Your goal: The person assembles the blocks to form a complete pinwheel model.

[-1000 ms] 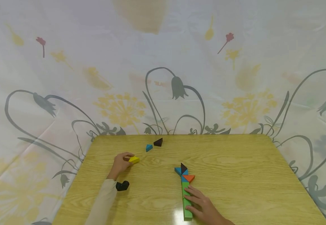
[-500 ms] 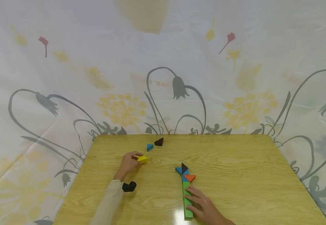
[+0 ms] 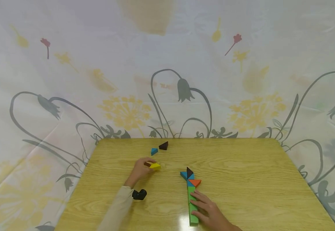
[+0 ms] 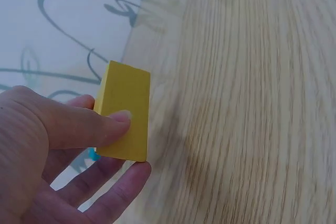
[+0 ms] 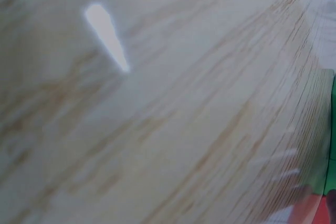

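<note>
In the head view my left hand [image 3: 141, 170] pinches a yellow wooden block [image 3: 155, 166] to the left of the arrangement. Its wedge-like shape shows close up in the left wrist view, thumb [image 4: 115, 127] on its broad face and fingers behind. A dark brown patch shows between hand and block; I cannot tell what it is. My right hand [image 3: 209, 211] rests on two green blocks [image 3: 192, 196] lying end to end, fingers extended along their right side. Above them a blue triangular block [image 3: 183, 175], an orange triangle [image 3: 195, 182] and a dark brown triangle [image 3: 189, 172] adjoin.
Toward the table's far edge lie a loose blue block [image 3: 154, 151] and a dark brown block [image 3: 163, 146]. A black device [image 3: 139, 194] sits at the left wrist. The wood-grain table [image 3: 236, 166] meets a flower-printed cloth [image 3: 167, 64] behind.
My left hand has moved to the right with the yellow block, toward the arrangement. My right hand has stayed on the green blocks.
</note>
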`<state>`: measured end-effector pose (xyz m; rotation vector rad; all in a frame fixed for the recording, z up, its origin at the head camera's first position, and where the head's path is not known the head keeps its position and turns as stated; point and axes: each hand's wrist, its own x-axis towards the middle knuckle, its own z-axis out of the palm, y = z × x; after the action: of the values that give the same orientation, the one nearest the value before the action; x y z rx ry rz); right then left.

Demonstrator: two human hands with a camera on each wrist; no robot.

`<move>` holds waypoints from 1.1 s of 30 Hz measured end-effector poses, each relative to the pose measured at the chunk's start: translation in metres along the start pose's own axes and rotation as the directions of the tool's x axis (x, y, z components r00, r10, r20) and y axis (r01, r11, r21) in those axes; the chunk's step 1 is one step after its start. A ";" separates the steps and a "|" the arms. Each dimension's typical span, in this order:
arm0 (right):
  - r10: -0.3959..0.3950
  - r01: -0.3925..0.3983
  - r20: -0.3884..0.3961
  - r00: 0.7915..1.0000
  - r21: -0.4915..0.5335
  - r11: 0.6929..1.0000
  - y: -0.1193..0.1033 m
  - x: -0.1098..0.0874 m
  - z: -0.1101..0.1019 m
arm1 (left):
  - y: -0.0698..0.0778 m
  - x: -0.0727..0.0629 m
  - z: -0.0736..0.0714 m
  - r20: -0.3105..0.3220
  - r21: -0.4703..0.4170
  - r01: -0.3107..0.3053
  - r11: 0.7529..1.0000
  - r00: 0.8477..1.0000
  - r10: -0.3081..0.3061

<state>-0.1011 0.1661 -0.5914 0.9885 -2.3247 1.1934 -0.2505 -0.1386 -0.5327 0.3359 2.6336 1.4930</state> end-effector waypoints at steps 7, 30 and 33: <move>0.009 -0.009 0.006 1.000 0.001 1.000 -0.001 0.001 -0.001 | 0.005 0.002 0.011 0.035 -0.031 -0.026 0.999 0.999 0.027; 0.076 -0.076 0.037 0.996 -0.012 0.997 -0.002 0.001 -0.003 | 0.017 0.004 0.042 0.132 0.027 -0.114 0.993 0.985 0.109; 0.086 -0.085 0.046 0.995 -0.024 0.996 -0.003 0.001 -0.003 | 0.017 0.003 0.047 0.152 0.026 -0.121 0.992 0.982 0.116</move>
<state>-0.0998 0.1668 -0.5878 0.9273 -2.4339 1.1862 -0.2418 -0.0896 -0.5421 0.5935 2.5638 1.3952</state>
